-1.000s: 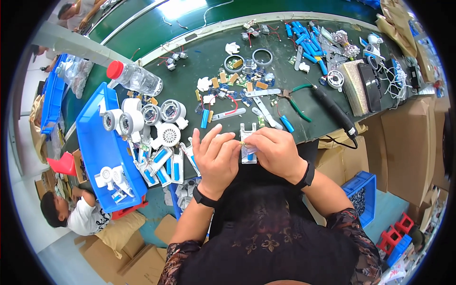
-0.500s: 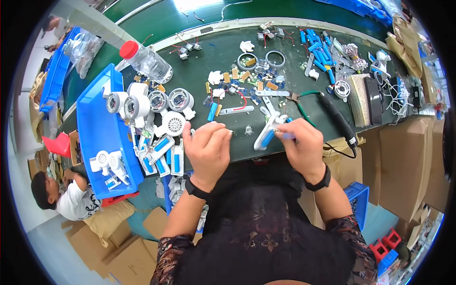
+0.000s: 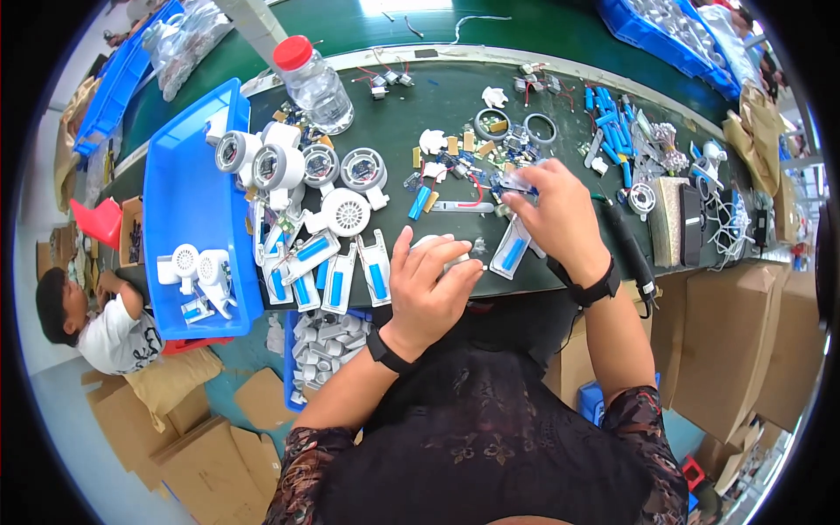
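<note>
My left hand (image 3: 433, 293) is curled over a white rounded plastic piece (image 3: 455, 254) near the bench's front edge; the fingers hide much of it. My right hand (image 3: 564, 219) is above the bench, thumb and forefinger bent toward each other around something small and pale that I cannot make out. Below the right hand lies a white handle shell (image 3: 509, 254) with a blue cylindrical battery in it. More such handle shells (image 3: 376, 269) with batteries lie left of my left hand, beside a white fan head with a round grille (image 3: 346, 213).
A blue tray (image 3: 166, 262) with white fan parts stands at the left, next to a red-capped clear jar (image 3: 319, 92). Circuit boards (image 3: 455, 162), grey rings (image 3: 541, 129) and blue batteries (image 3: 612, 131) lie farther back. A black corded tool (image 3: 630, 249) lies right. Another person (image 3: 109, 328) is at far left.
My right hand has moved up and away from the handle shell, toward the circuit boards. My left hand has shifted right and lower, its fingers now over a white piece. The view has shifted.
</note>
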{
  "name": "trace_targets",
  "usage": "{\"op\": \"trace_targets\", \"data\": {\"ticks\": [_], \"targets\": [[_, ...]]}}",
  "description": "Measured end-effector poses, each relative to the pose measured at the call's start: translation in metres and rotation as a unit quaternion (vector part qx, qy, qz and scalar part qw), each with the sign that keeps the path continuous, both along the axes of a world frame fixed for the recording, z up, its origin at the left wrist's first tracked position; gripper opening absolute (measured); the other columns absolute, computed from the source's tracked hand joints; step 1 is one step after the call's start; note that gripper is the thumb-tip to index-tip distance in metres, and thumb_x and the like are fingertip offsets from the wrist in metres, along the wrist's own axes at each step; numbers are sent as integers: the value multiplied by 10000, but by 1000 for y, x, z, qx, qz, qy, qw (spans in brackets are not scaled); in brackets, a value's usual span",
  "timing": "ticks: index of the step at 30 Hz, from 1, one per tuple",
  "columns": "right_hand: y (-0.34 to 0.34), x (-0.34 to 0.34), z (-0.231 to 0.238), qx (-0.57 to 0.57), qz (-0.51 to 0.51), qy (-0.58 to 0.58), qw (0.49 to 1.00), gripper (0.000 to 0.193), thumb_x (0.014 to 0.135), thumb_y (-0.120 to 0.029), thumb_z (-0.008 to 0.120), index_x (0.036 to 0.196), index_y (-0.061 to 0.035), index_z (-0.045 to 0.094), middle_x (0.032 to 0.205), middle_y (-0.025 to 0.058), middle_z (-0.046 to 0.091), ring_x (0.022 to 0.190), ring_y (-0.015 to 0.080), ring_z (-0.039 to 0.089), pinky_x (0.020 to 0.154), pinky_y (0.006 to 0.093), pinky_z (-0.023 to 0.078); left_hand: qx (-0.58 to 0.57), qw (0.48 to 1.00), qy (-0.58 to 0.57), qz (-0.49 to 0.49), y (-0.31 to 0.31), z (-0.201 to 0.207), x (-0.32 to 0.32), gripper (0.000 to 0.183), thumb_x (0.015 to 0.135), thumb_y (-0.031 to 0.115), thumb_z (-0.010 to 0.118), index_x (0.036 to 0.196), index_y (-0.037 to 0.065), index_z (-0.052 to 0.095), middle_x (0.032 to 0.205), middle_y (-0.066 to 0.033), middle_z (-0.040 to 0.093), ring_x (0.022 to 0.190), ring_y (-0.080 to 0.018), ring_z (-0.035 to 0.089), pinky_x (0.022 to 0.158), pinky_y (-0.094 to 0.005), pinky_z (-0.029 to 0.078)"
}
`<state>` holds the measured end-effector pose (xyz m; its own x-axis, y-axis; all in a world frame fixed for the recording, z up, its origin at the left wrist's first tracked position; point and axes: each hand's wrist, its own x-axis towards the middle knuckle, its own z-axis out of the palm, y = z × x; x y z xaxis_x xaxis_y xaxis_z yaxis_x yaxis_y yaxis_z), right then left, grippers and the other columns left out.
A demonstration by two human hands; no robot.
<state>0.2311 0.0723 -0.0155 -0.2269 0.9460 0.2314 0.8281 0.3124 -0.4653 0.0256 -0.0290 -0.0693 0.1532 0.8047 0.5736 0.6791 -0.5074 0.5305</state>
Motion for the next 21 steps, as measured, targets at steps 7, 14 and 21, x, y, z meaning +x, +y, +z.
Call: {"op": "trace_targets", "data": {"ticks": [7, 14, 21], "targets": [[65, -66, 13, -129, 98, -53, 985, 364, 849, -368, 803, 894, -9, 762, 818, 205, 726, 801, 398, 712, 751, 458, 564, -15, 999, -15, 31, -1, 3, -4, 183, 767, 167, 857, 918, 234, 779, 1166, -12, 684, 1208, -288, 628, 1177, -640, 321], [90, -111, -25, -166, 75, -162, 970, 302, 804, -318, 776, 881, -27, 792, 842, 249, 736, 862, 414, 736, 816, 467, 587, -12, 999, 30, -19, -1, -5, -5, 76, 815, 210, 799, 878, 246, 774, 1143, 27, 685, 1232, -251, 608, 1175, -682, 307], [74, -90, 12, -330, 42, 134, 933, 224, 871, -233, 739, 916, -13, 739, 749, 47, 686, 609, 98, 546, 552, 293, 433, -21, 999, -5, -24, 0, -5, -5, 87, 820, 176, 735, 891, 224, 749, 1186, 2, 668, 1275, -267, 585, 1174, -697, 308]]}}
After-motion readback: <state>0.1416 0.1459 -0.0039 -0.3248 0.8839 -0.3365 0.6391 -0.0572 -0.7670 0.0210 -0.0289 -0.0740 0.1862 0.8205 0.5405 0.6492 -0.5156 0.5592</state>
